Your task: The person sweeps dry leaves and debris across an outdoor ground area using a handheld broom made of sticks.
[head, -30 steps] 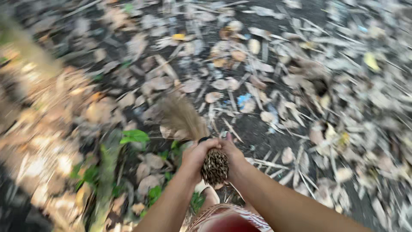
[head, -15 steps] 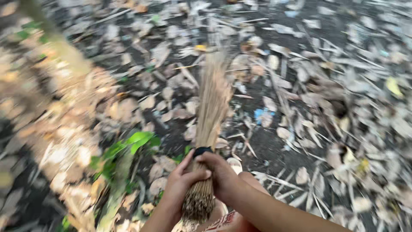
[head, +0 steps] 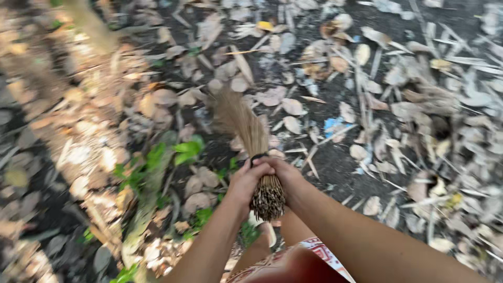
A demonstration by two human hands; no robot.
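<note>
Both hands gripping a stick broom over leaf-strewn ground.

The left hand (head: 246, 181) and right hand (head: 285, 175) are clenched side by side around the broom (head: 251, 141) just below its dark band, with the cut stick ends (head: 268, 198) jutting out toward the near side. The bristles fan out far and left, their tips on the dark ground (head: 335, 162) among dry leaves (head: 272, 97). A green plant (head: 186, 149) grows just left of the hands. A blue scrap (head: 332, 126) lies to the right of the bristles. A patterned cloth (head: 319, 251) shows near the bottom edge.
</note>
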